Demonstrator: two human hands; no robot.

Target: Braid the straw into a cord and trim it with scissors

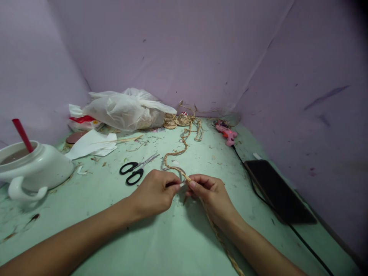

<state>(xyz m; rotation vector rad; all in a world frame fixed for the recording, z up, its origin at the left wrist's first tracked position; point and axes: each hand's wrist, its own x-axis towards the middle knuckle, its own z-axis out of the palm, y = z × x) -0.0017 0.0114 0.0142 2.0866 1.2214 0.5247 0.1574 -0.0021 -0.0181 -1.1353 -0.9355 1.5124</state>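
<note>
A long braided straw cord (176, 153) winds across the table from the back, passes through my right hand (208, 193) and runs down past the front edge of the view. My right thumb and fingers are closed on it. My left hand (158, 191) is pinched on a thin pale curved band (181, 171), whose end shows whitish at the fingertips. The band arcs behind both hands, and part of it is hidden by my left hand. Both hands are close together, just above the tabletop. Black-handled scissors (135, 170) lie partly spread, left of my left hand.
A white mug-like pot (54, 165) with a red straw stands left on the green table (161, 245). Plastic bag (126, 111), white paper (94, 143) and woven straw pieces (170, 122) lie behind. A pink glue gun (227, 133), its cable and a phone (278, 191) are right.
</note>
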